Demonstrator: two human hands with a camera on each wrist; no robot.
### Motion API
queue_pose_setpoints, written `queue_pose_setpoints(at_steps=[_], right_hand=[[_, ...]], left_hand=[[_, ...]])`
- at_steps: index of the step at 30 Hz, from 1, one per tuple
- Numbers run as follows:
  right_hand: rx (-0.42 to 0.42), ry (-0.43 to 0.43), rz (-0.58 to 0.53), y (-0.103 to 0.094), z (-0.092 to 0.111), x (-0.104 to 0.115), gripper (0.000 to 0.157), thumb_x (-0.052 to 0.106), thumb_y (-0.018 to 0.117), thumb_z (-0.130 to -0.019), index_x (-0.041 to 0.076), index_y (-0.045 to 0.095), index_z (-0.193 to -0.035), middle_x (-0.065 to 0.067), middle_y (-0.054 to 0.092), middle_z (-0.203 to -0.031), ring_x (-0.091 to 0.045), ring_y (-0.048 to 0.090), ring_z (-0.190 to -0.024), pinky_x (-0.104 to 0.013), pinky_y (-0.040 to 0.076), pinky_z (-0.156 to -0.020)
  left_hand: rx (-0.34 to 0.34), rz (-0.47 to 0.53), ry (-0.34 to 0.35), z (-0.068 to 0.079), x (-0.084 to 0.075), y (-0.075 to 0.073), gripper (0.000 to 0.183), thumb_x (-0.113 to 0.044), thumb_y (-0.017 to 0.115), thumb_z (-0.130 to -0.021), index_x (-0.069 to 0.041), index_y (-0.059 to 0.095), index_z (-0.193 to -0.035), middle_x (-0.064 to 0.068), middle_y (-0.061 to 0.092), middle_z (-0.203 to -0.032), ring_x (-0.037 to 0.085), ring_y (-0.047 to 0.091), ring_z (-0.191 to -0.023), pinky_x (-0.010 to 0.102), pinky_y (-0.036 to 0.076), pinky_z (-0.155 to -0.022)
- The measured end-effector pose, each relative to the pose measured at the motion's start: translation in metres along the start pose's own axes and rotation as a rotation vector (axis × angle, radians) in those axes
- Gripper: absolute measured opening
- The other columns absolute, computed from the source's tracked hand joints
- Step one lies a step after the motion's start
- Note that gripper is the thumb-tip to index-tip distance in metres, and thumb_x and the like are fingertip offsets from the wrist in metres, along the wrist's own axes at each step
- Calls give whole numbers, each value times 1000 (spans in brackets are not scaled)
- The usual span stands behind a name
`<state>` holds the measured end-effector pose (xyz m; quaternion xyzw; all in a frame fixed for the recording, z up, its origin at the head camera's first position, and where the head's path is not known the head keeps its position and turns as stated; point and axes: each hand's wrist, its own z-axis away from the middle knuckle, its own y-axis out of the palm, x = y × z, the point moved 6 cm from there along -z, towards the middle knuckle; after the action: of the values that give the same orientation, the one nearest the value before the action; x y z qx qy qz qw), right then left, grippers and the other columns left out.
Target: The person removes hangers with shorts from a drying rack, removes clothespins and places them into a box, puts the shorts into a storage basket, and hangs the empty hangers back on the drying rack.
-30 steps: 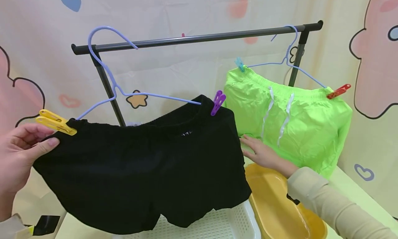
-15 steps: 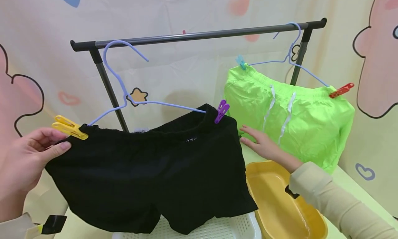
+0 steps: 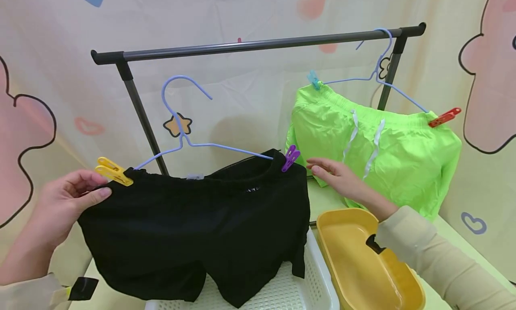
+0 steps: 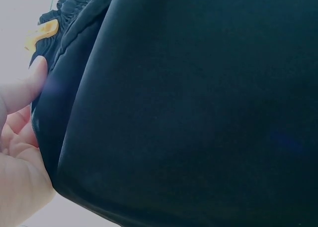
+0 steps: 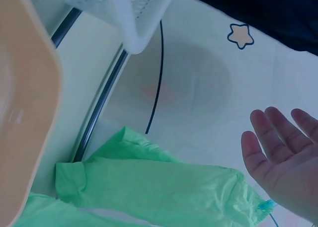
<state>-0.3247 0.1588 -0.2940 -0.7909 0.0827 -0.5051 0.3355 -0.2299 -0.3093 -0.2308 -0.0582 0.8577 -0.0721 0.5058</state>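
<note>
Black shorts [image 3: 193, 229] are clipped to a blue hanger [image 3: 183, 135] by a yellow clothespin [image 3: 114, 171] at the left and a purple clothespin [image 3: 291, 158] at the right. My left hand [image 3: 66, 207] pinches the shorts' upper left corner just below the yellow clothespin; the left wrist view shows the thumb [image 4: 39, 75] on the fabric. The hanger's hook stands below the rack bar [image 3: 258, 45], apart from it. Near the purple clothespin is my right hand [image 3: 342, 178], fingers extended. In the right wrist view that right hand [image 5: 288, 157] holds nothing.
Bright green shorts [image 3: 371, 144] hang at the rack's right end on another blue hanger [image 3: 376, 72], with teal [image 3: 313, 80] and red [image 3: 445, 117] clothespins. Below are a white perforated basket [image 3: 318, 274] and a yellow basin [image 3: 359, 265] on a pale table.
The black shorts and their hanger have moved down and right with my left hand, and the hook has dropped from bar height to below it. My right hand has risen slightly.
</note>
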Motion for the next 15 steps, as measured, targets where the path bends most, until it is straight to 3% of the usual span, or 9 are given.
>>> queue_pose_setpoints(at_steps=[6, 15], right_hand=[[18, 2, -106, 1, -1, 12, 36, 22, 39, -95, -2, 48, -121, -19, 57, -114, -7, 59, -93, -22, 45, -77], [45, 12, -201, 6, -2, 19, 34, 20, 43, -94, -2, 50, -119, 0, 61, -105, -9, 61, -90, -22, 47, -74]], left_hand=[[12, -41, -30, 0, 9, 2, 25, 12, 58, -76, -11, 63, -84, -11, 64, -76, 2, 55, -66, 11, 41, -60], [21, -64, -104, 3, 21, 6, 23, 7, 59, -78, -14, 63, -84, -12, 62, -74, 3, 52, -64, 13, 41, -57]])
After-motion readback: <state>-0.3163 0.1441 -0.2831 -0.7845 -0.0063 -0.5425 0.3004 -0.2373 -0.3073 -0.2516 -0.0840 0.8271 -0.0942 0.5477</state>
